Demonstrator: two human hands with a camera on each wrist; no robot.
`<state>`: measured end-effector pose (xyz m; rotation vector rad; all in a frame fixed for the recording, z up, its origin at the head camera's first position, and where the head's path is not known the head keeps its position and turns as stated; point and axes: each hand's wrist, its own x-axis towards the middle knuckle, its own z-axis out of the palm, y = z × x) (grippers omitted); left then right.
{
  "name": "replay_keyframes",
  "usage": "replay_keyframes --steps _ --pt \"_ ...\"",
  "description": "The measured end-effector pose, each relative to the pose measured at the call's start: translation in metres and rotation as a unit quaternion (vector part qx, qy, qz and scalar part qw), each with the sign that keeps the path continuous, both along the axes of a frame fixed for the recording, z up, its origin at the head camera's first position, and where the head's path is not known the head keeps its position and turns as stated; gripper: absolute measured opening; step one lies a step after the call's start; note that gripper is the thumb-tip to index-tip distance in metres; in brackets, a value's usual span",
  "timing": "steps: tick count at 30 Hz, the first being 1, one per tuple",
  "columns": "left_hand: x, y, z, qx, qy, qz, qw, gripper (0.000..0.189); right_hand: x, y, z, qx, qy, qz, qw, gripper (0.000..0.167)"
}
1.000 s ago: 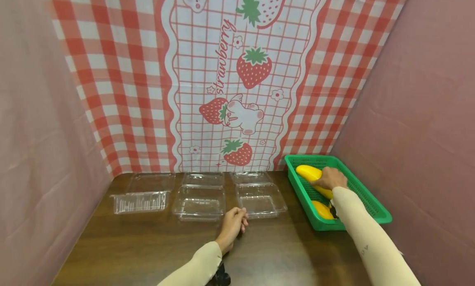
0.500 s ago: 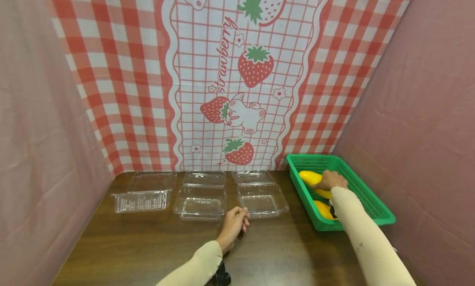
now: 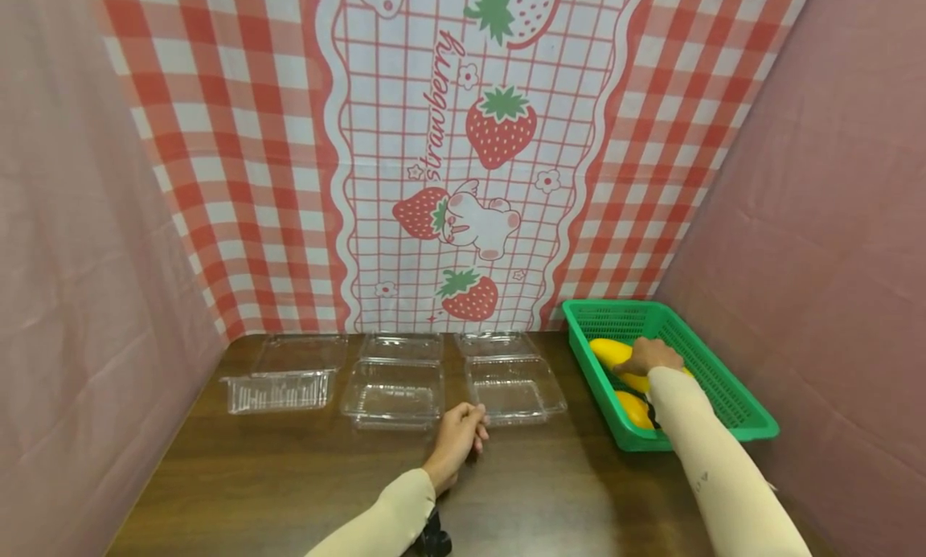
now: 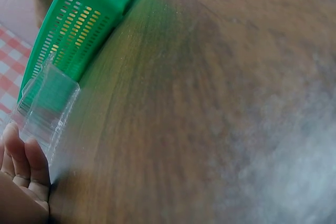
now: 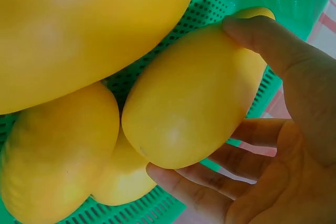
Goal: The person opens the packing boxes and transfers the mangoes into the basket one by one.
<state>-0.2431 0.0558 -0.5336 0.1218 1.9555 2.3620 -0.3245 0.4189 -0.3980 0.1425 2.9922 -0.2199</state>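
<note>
My right hand (image 3: 653,354) is down inside the green plastic basket (image 3: 595,387), gripping a yellow mango (image 5: 189,98). Thumb on top and fingers along the other side, it holds the fruit near one end in the right wrist view. Several more yellow mangoes (image 5: 60,150) lie close beside it, the largest-looking one filling that view's upper left. My left hand (image 3: 458,440) rests on the table, fingers loosely curled and holding nothing. Its fingertips are right by the near edge of the rightmost clear plastic box (image 3: 510,392).
Two other clear hinged boxes stand to the left with lids folded back: a middle one (image 3: 394,398) and a left one (image 3: 278,392). A red-and-white strawberry cloth (image 3: 289,219) hangs behind the wooden table (image 3: 289,477). Pink cloth (image 3: 810,260) walls both sides.
My right hand has sunk slightly lower in the basket with the mango. The whole head view has shifted a little. My left hand stays put.
</note>
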Motion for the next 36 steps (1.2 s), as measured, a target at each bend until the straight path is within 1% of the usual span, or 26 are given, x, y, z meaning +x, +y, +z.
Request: replay_keyframes --steps 6,12,14,19,21,24,27,28,31,36 --pt "0.0 0.002 -0.001 -0.005 0.002 0.004 1.0 0.032 -0.002 0.002 -0.005 -0.005 -0.002 0.005 1.0 0.054" --pt "0.0 0.002 0.0 -0.006 0.001 0.004 1.0 0.03 -0.005 0.003 -0.01 -0.005 -0.028 0.007 0.9996 0.044" --pt "0.001 0.002 0.0 -0.009 -0.002 0.005 0.9999 0.031 -0.004 0.002 -0.011 -0.007 -0.032 0.008 0.9994 0.042" --pt "-0.002 0.002 -0.001 -0.016 -0.004 0.008 0.9998 0.033 -0.004 0.0 -0.012 -0.012 -0.036 0.013 0.9992 0.046" --pt "-0.002 0.002 0.003 -0.019 -0.004 0.009 0.9998 0.034 -0.005 -0.001 -0.012 -0.013 -0.038 0.017 0.9991 0.046" --pt "0.006 0.0 0.019 -0.016 0.009 0.01 0.9998 0.032 -0.006 -0.001 -0.008 -0.017 -0.041 0.019 0.9988 0.048" --pt "0.005 -0.001 0.022 -0.01 0.015 0.009 0.9998 0.032 -0.009 0.001 -0.005 -0.024 -0.044 0.013 0.9987 0.053" --pt "0.004 -0.001 0.02 -0.01 0.018 0.009 0.9997 0.032 -0.009 0.001 -0.003 -0.024 -0.045 0.011 0.9987 0.055" --pt "-0.003 0.001 0.006 -0.012 0.012 0.009 0.9998 0.036 -0.007 0.0 0.0 -0.024 -0.04 0.004 0.9989 0.054" --pt "0.001 0.002 0.004 -0.013 0.003 0.007 0.9999 0.046 0.004 -0.006 0.01 -0.034 -0.026 0.012 0.999 0.052"
